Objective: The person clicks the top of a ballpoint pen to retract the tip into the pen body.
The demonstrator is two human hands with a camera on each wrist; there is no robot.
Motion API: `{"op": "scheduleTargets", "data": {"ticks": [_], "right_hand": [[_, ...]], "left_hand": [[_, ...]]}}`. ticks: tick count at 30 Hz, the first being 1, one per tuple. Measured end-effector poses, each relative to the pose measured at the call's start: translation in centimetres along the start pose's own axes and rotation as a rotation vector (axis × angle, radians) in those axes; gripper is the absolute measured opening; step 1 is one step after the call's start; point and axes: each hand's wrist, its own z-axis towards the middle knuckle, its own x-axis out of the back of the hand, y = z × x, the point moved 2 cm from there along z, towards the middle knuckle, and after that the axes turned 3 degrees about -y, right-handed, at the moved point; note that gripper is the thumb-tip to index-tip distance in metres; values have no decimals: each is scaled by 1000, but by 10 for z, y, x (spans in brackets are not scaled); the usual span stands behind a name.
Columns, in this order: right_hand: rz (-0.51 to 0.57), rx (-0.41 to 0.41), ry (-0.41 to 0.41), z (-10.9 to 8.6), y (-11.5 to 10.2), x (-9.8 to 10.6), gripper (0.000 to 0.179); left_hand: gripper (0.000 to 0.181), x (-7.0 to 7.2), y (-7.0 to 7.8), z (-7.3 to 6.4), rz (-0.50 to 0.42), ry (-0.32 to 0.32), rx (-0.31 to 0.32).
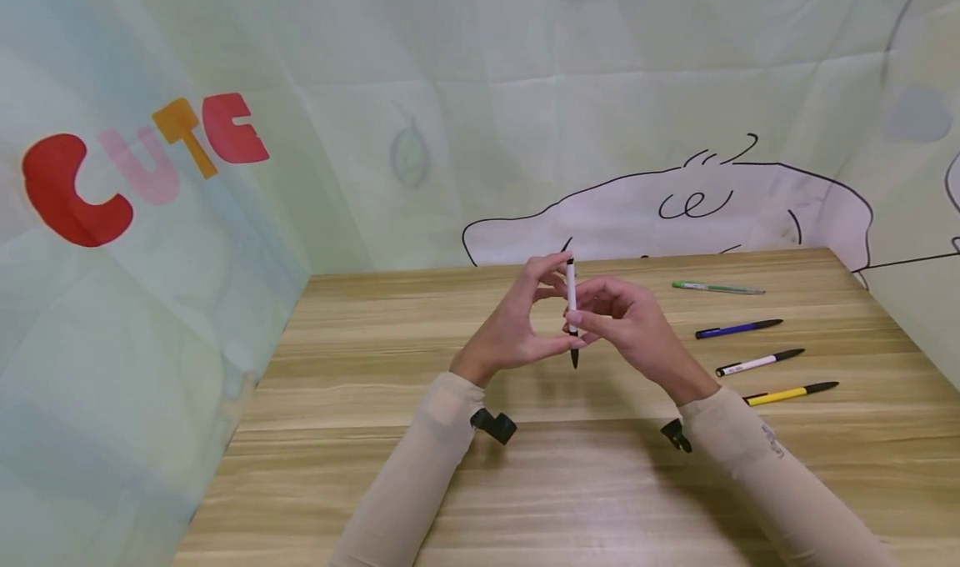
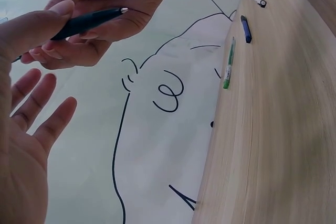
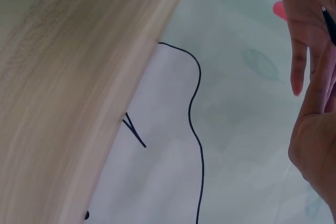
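Observation:
A white ballpoint pen [image 1: 572,288] with black ends stands upright in the air between both hands, its tip pointing down. My left hand [image 1: 512,323] spans it, index finger at the top end and thumb against the black lower part. From the other side, my right hand [image 1: 636,327] pinches the barrel between thumb and fingers. The left wrist view shows the pen's dark end [image 2: 89,23] with a small metal point out and the left thumb lying on it. In the right wrist view, only the dark tip [image 3: 329,24] appears at the right edge.
To the right on the wooden table [image 1: 360,350] lie a green pen [image 1: 718,288], a blue pen [image 1: 738,328], another white pen [image 1: 759,363] and a yellow pen [image 1: 791,393], spaced apart. A printed cloth [image 1: 420,92] hangs behind and at the left.

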Motion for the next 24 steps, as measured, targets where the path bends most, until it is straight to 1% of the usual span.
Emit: {"op": "scheduleTargets", "data": {"ticks": [9, 16, 24], "right_hand": [[32, -18, 6, -1, 2, 0, 21], [49, -56, 17, 0, 0, 2, 24], [47, -64, 27, 2, -2, 2, 25]], "left_hand": [[106, -1, -1, 0, 9, -18, -18], [106, 0, 1, 2, 5, -24, -24], [106, 2, 2, 4, 27, -33, -9]]}}
